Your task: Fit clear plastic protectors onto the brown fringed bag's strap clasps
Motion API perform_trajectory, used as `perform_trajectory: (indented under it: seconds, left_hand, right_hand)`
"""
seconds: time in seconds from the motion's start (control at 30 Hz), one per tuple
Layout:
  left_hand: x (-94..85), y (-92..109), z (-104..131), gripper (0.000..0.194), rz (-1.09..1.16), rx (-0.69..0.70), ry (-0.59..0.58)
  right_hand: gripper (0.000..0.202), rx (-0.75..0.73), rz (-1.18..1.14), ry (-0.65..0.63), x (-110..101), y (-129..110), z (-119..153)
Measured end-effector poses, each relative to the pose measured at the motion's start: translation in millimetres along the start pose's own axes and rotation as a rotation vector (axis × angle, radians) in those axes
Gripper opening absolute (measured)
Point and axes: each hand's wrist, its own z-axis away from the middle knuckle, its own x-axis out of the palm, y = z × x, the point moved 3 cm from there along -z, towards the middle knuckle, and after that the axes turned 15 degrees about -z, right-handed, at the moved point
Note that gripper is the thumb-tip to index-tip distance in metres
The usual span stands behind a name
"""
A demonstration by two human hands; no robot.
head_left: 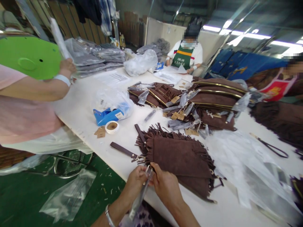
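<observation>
White table [90, 104] runs long thru the room, co-workers on the far side & on the left, each busy w/ their own stuff. Big stack of brown fringed bags w/ gold trim [217, 97] sits mid-table, clear poly bags [251, 164] spread on the right. Closer in: one brown suede fringed bag [182, 157] lies flat near the table's front edge, its loose strap [124, 150] stretched out to the left. Blue tape dispenser [105, 116] & a tape roll [112, 126] sit further back, well apart from the hands.

Now the hands: left hand [134, 183] & right hand [165, 186] meet just at the bag's near-left corner, over the table edge. Between them, a narrow clear plastic sleeve [142, 192] hanging down off the edge. Both grips look pinched together on the sleeve's top end, fingers closed, thumbs in front; what's inside the sleeve I can't tell, too blurred.

Doing this bit well, I reckon: keep the sleeve mouth taut between both pinches, work close to the bag's metal clasp so the fringe doesn't snag, and don't tug the bag off the table edge.
</observation>
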Motion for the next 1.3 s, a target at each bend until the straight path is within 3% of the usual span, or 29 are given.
perform_trajectory:
  seconds: [0.37, 0.67, 0.73, 0.87, 1.03, 1.17, 1.3]
  left_hand:
    - [1.2, 4, -13, 0.014, -0.146, -0.005, 0.047]
    - [11.3, 0, -20, 0.01, -0.242, -0.045, 0.285]
    - [13.3, 2, -18, 0.008, -0.233, -0.039, 0.283]
    - [13.6, 11, -14, 0.009, -0.211, -0.021, 0.206]
    - [7.0, 17, -13, 0.014, -0.27, 0.007, 0.174]
    - [2.8, 18, -16, 0.013, -0.315, 0.002, 0.191]
    - [4.2, 21, -17, 0.011, -0.301, -0.021, 0.207]
  right_hand:
    - [0.033, 0.072, -0.162, -0.092, 0, 9, -11]
    - [0.024, 0.041, -0.271, -0.143, 3, 17, -20]
    - [0.025, 0.046, -0.299, -0.072, 5, 18, -14]
    - [0.021, 0.132, -0.439, 0.188, 10, 19, 18]
    - [0.022, 0.285, -0.727, 0.152, 31, 17, 52]
    - [0.026, 0.354, -1.037, 0.167, 49, 15, 50]
    - [0.029, 0.383, -1.161, 0.272, 63, 11, 48]
